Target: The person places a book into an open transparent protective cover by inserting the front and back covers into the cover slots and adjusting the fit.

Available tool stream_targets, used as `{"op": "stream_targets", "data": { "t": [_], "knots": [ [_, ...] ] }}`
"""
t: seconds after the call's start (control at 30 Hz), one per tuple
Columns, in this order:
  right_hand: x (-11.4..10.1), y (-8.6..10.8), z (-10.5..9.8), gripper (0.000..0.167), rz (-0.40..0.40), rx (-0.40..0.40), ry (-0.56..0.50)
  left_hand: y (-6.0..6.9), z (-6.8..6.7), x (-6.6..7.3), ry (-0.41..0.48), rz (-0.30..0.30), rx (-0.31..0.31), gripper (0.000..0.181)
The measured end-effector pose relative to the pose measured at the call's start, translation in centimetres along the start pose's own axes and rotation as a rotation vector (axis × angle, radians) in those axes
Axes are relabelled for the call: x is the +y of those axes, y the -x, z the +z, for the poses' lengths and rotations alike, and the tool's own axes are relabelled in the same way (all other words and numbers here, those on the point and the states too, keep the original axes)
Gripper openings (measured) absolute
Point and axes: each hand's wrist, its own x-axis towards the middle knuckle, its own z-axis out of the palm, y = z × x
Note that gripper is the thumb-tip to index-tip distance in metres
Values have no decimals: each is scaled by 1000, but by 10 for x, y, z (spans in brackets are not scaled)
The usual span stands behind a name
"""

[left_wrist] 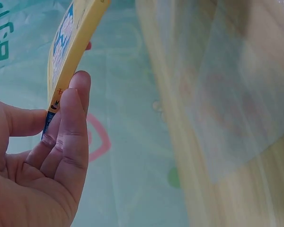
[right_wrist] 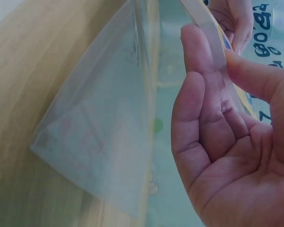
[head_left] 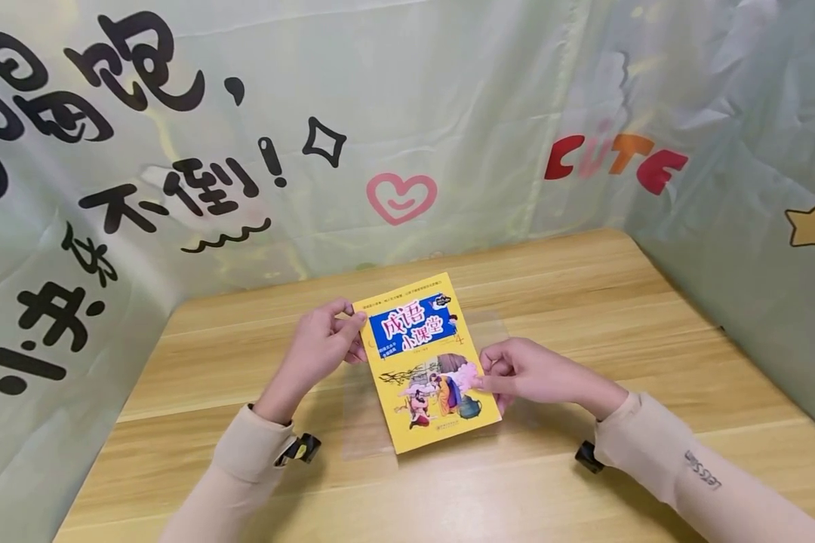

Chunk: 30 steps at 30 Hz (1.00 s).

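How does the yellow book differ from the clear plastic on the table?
The yellow book is opaque and printed; the clear plastic lets the table show through. The left hand and right hand hold the book, while the plastic lies unheld. The book is thick, the plastic thin. Both look rectangular.

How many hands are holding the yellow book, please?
2: the left hand grips the left edge of the yellow book, the right hand its right edge.

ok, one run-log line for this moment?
left hand: pinches yellow book, spine side | right hand: pinches page side | book: above clear plastic sheet on table
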Motion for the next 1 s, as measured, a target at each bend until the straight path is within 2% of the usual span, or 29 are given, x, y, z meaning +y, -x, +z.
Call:
{"op": "stream_targets", "data": {
  "t": [0.3,0.6,0.87,1.0],
  "knots": [
    [5,10,-10,20,9,-22,-2,-14,19,4,-22,-37,-3,18],
    [11,23,-21,21,49,-22,20,-27,37,8,-38,-14,-71,24],
    [19,28,-25,21,86,-30,14,-40,54,9,-92,-26,-106,25],
    [21,29,-26,21,101,-29,18,-45,60,10,-109,-53,-120,25]
  ]
}}
